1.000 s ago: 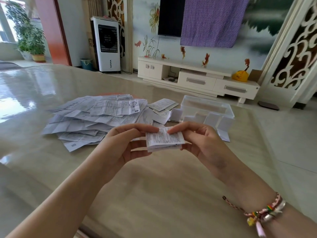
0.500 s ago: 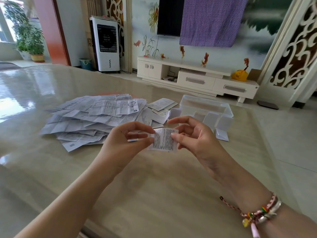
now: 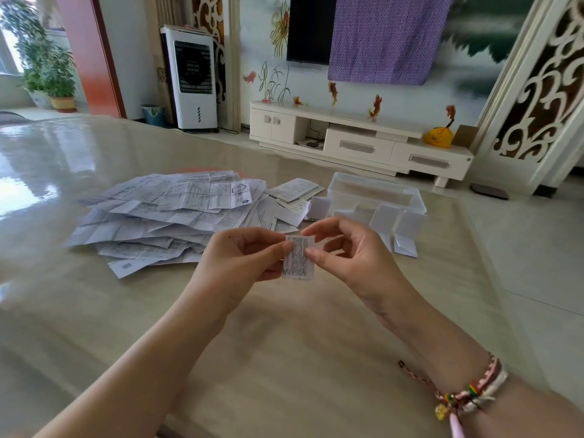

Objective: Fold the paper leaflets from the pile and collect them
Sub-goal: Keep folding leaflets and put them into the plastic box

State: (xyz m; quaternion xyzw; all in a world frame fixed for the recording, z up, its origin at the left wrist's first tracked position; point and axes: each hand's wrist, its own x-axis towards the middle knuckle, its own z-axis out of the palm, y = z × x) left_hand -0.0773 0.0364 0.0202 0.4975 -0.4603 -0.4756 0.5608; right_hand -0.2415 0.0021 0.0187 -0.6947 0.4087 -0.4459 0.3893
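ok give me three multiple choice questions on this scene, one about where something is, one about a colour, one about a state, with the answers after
1. Where does the pile of unfolded leaflets lie?
A. on the table, to the left of the hands
B. inside the clear plastic box
C. on the white cabinet

2. What colour is the cloth that hangs by the dark screen?
A. green
B. purple
C. orange

3. How is the small folded leaflet held?
A. flat on the table, untouched
B. in the left hand alone
C. above the table, pinched by both hands

Answers:
1. A, the sheets spread on the table left of the hands; the clear plastic box stands to the right of them.
2. B, the cloth on the wall is plainly purple.
3. C, the left hand and the right hand each pinch a side of the leaflet.
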